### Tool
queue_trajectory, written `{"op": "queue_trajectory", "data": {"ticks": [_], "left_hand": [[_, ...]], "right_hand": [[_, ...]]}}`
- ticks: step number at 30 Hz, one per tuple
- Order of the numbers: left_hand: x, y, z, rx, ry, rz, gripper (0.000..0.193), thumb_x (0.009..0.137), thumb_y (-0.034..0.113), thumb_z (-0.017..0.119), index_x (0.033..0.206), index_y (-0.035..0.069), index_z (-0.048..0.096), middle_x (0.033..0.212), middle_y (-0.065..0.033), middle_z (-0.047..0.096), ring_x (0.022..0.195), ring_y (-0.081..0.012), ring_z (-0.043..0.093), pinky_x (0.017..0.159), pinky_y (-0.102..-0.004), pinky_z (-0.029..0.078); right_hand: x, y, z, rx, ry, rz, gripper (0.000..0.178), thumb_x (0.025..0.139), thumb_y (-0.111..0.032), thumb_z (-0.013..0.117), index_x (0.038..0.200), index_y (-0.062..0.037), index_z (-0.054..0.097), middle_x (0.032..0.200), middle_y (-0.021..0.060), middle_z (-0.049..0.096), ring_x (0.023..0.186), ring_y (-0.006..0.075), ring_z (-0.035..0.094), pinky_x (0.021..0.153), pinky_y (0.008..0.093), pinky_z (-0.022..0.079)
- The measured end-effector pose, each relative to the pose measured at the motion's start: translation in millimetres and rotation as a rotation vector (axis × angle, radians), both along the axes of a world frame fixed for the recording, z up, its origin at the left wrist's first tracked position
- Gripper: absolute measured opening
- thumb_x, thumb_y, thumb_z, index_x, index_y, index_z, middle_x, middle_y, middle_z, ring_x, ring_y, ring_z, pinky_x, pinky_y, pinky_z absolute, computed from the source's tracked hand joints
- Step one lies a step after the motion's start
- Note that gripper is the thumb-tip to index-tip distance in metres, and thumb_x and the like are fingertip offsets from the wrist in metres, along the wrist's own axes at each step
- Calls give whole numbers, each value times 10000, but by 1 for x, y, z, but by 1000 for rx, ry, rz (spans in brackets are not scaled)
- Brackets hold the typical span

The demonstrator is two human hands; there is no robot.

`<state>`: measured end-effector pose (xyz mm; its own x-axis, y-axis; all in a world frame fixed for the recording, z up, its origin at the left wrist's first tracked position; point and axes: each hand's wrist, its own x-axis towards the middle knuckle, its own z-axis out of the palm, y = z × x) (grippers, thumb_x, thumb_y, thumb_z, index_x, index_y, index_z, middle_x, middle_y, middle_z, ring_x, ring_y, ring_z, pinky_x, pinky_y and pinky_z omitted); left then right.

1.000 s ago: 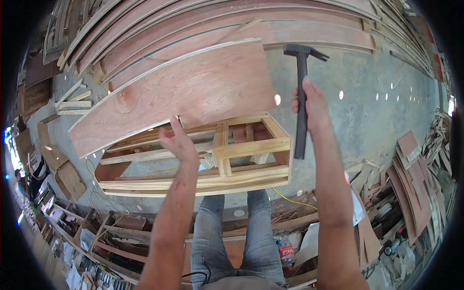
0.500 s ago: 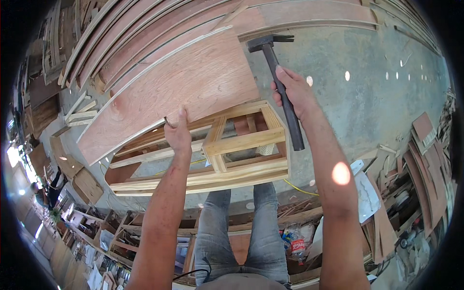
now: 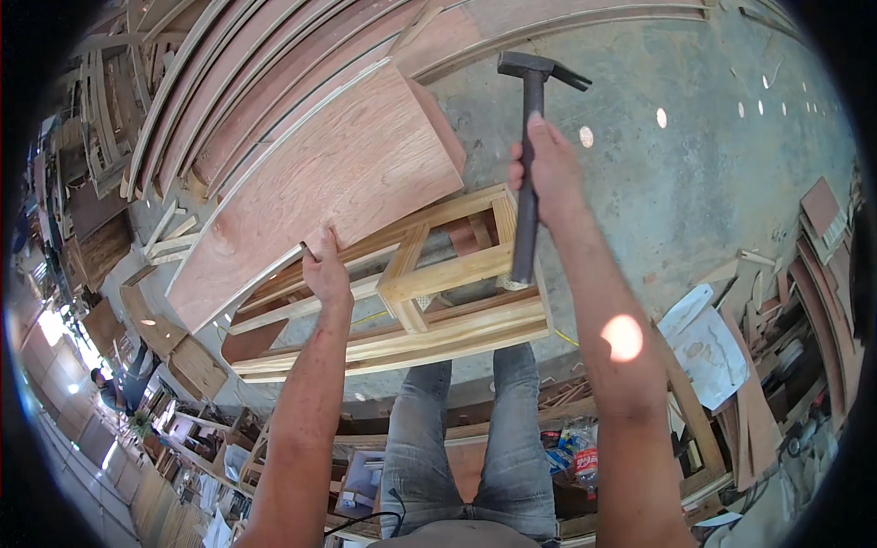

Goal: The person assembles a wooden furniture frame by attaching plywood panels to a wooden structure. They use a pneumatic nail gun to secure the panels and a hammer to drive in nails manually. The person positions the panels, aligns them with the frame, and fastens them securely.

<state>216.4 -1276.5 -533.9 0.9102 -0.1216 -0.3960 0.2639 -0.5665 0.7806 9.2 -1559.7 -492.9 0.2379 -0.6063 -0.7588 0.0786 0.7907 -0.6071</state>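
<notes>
Red label (image 3: 586,468), white-lettered; right grip (image 3: 552,172) holds hammer (image 3: 526,219)

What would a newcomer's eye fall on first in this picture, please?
Probably the dark hammer, held head-up in the right hand, right of centre. Then the broad reddish plywood panel left of centre, touched by the left hand, and the open wooden frame near the middle. Long curved panels lie at upper left.
</notes>
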Motion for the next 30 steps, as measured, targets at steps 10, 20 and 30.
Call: {"op": "queue_trajectory", "data": {"ticks": [10,20,30], "left_hand": [[4,11,-10,-37,15,88,316,926,313,720,971,7,656,854,-1,658,742,-63,556,665,-229,445],[9,19,-11,-98,47,100,272,935,275,708,967,9,658,903,-7,663,808,-63,564,711,-230,452],[12,23,-16,-62,90,77,363,954,277,682,1160,-18,635,999,-40,695,867,-82,608,773,-225,486]], "right_hand": [[7,0,13,12,38,284,279,1020,-351,535,1049,-79,589,663,-5,539,458,85,485,398,251,413],[0,6,20,-30,96,446,293,1012,-328,528,1047,-45,597,641,19,540,438,103,503,399,275,430],[-18,23,36,-15,128,509,274,1017,-313,527,1070,-48,573,627,9,517,440,97,500,392,269,414]]}}
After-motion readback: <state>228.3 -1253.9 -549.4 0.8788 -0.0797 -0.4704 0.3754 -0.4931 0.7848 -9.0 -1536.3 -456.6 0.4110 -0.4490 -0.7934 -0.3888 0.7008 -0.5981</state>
